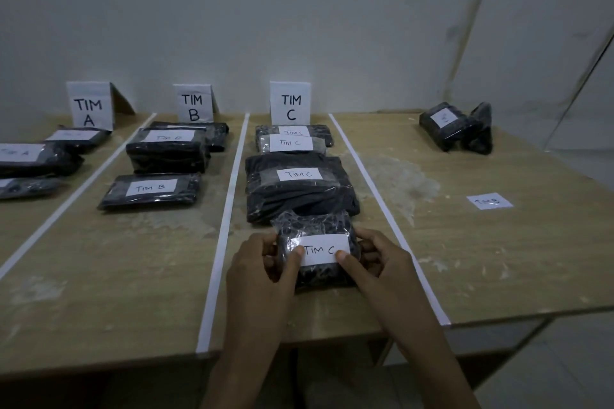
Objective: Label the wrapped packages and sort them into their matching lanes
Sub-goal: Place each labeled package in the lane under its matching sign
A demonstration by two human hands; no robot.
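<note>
Head view.

Item 1, at 6 o'clock, in the lane between the 2 right-hand tape lines (219,242): black wrapped package (312,226), white label (327,249) on top reading "TIM C". Gripped from both sides: left hand (265,264) curled round the left edge, thumb on the label's left end; right hand (377,259) curled round the right edge, thumb on the label's lower right corner. Far edge overlapping, at 12 o'clock, the nearest of 3 TIM C packages (299,196) filed in a row up to the TIM C sign (290,103).

At 10 o'clock: 3 TIM B packages (151,191) before the TIM B sign (193,103).

At 9 o'clock: 3 lane A packages (33,159) before the TIM A sign (89,106), partly cut by the frame edge.

At 2 o'clock, outside the lanes: 2 unsorted packages (448,126), touching each other, 1 with an unreadable label.

At 3 o'clock: loose label (489,201) flat on the wooden table (133,276), writing blurred.
</note>
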